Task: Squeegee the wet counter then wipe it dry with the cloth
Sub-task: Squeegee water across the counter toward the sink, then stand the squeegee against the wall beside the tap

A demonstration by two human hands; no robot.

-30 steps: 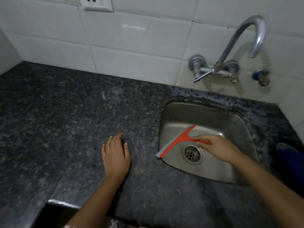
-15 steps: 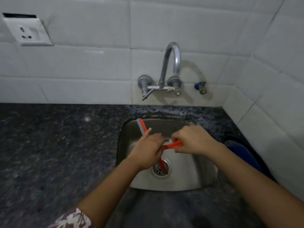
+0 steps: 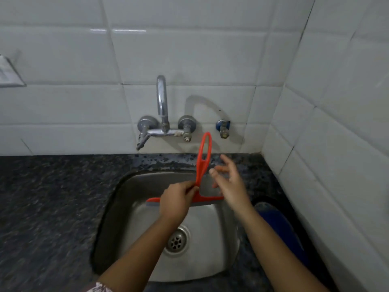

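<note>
The squeegee (image 3: 201, 178) is one red-orange plastic piece: a long loop handle standing upright toward the back wall and a crossbar at the bottom with a grey rubber strip along its lower edge. It hangs in the air over the back half of the steel sink (image 3: 134, 211), touching neither basin nor worktop. The left hand (image 3: 175, 202) pinches it where the handle meets the crossbar, thumb and fingers pressed together on the neck. The right hand (image 3: 230, 186) is just beside the handle on its right side, fingers spread and loose, gripping nothing.

The dark speckled granite worktop (image 3: 52, 207) runs wide and bare to the left of the sink; behind it only a narrow strip lies below the tiles, and to the right a short stretch ends at the side wall, where a blue cloth (image 3: 280, 226) lies. One wall tap (image 3: 163, 114) with two valves, one separate small valve (image 3: 223, 127), one drain (image 3: 176, 241).
</note>
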